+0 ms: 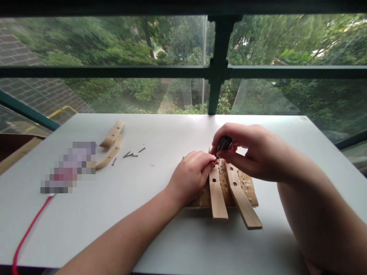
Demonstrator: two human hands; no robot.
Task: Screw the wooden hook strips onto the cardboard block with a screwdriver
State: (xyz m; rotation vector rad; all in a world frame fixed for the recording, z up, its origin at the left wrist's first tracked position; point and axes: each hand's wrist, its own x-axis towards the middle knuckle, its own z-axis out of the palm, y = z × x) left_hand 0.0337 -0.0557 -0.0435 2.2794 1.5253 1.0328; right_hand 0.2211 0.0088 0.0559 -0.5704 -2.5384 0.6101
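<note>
My right hand (243, 149) is closed round the black handle of a screwdriver (224, 144), which tilts with its thin shaft pointing down and left. At the shaft's lower end, the thumb and forefinger of my left hand (192, 172) are pinched together; what they hold is hidden. Just below my left fingertips lies a curved wooden piece (219, 202) with a dark hole showing. A second wooden piece (246, 208), with two screw holes, lies to its right. Both rest on a brown board (252, 191) with a pitted, flaking surface, and their lower ends overhang its near edge.
On the white table (160, 133), several loose screws (130, 155) lie left of my hands. Beyond them are two more curved wooden pieces (111, 151), touching each other. A blurred-out item (69, 168) with a red cord (30, 229) lies further left. Windows stand behind the table.
</note>
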